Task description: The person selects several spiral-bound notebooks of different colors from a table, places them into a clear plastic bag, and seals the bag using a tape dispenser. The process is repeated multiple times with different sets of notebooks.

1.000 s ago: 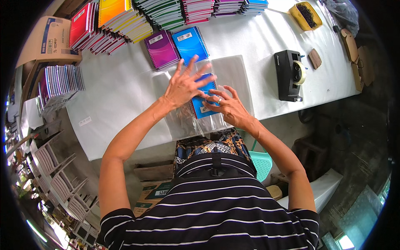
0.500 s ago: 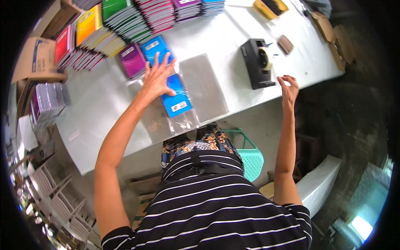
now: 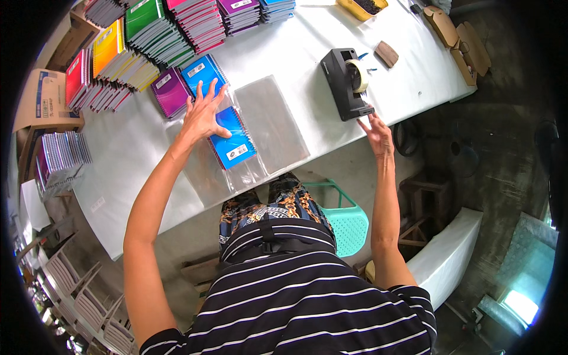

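My left hand lies with fingers spread over a blue spiral notebook, its fingertips reaching a second blue notebook beyond. The nearer notebook rests on a clear plastic sleeve that spreads out to its right. A purple notebook lies beside the farther blue one. My right hand is at the near end of a black tape dispenser, fingers bent close to its cutting edge. Anything between those fingertips is too small to make out. A roll of tape sits in the dispenser.
Stacks of colored notebooks line the far left of the white table. Cardboard boxes stand at the left edge. A brown block and a yellow container lie beyond the dispenser. A green stool is below the table.
My right hand has moved from beside the dispenser, where its fingers were pinched, down and left to the dispenser's near end. My left hand stays spread on the notebook. The whole view has shifted slightly.
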A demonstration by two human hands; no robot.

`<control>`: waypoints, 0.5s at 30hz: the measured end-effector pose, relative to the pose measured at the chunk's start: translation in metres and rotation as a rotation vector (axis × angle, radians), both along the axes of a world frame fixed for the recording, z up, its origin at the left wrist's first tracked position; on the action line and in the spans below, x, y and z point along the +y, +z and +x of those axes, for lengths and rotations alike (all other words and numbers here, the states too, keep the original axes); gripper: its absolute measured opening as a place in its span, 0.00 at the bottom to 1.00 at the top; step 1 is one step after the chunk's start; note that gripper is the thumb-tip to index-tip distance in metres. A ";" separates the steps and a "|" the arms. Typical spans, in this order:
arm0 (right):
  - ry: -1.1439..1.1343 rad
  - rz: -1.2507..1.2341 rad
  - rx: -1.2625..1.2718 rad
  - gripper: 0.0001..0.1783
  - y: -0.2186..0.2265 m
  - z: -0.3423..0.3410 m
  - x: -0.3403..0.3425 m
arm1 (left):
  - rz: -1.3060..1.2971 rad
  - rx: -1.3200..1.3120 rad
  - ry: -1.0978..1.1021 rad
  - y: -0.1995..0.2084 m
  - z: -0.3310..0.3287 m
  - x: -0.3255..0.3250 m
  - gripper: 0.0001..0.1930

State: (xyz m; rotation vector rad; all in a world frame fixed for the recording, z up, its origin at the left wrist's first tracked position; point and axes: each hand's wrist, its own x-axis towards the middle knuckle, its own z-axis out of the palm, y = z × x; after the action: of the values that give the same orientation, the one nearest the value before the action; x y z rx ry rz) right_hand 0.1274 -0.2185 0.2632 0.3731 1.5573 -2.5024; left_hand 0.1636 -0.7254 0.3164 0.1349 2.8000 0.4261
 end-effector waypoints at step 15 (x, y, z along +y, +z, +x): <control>1.184 0.934 0.361 0.19 0.087 0.006 -0.294 | 0.172 -0.042 0.036 -0.013 0.001 -0.009 0.71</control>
State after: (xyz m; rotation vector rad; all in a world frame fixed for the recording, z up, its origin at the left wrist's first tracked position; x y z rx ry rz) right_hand 0.1333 -0.5122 0.3502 -0.7448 2.0705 -0.9081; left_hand 0.1643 -0.7347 0.3033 0.1117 2.7257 0.6708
